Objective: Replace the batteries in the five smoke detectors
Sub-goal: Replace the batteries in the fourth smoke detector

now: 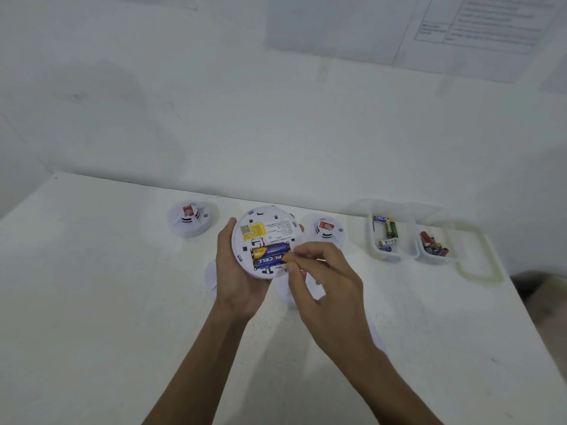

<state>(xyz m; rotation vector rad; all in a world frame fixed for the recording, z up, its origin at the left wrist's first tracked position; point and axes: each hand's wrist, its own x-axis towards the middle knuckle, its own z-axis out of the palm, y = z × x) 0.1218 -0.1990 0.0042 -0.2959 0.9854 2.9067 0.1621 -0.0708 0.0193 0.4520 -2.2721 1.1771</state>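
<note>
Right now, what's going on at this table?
A person is changing smoke detector batteries. The left hand holds a detector back-up, with two blue batteries in its bay. The right hand pinches the orange end of the lower battery; going in or coming out, I cannot tell. Two other detectors stand behind on the table, and two clear tubs at the right hold loose batteries.

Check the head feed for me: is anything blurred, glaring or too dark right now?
Head view: even, soft light, no glare; the batteries in the detector are sharp enough to show blue and gold labels; the right hand is slightly smeared; wall papers are too blurred to read; the tubs at right look ghosted.
</note>
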